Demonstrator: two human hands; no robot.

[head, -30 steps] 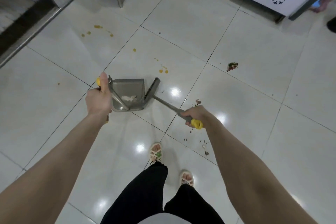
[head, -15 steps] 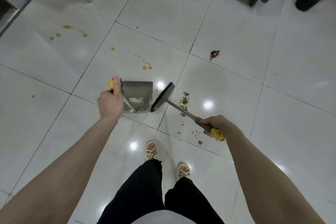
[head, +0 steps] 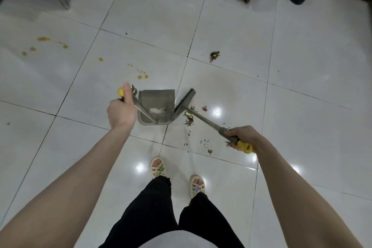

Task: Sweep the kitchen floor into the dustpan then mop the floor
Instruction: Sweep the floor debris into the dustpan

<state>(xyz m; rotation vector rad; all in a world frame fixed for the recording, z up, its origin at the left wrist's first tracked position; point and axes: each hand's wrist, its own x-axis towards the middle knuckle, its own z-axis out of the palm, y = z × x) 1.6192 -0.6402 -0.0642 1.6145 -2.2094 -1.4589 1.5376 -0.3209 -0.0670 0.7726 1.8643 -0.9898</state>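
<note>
Head camera looks steeply down at floor (head: 302,46); corners seemingly blurred.

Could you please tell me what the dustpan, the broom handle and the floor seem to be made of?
Dustpan: dull grey matte walls suggest plastic, though brushed metal is possible. Broom handle: thin grey shaft with a soft sheen, probably metal tube; its yellow end cap looks plastic. Floor: glossy glazed tile, mirroring lights, with dark grout lines.

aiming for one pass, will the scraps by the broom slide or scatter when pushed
The scraps are small and loose, so probably light and quick to slide on the glossy floor. They lie strewn apart, so some may slip past the broom.
</note>
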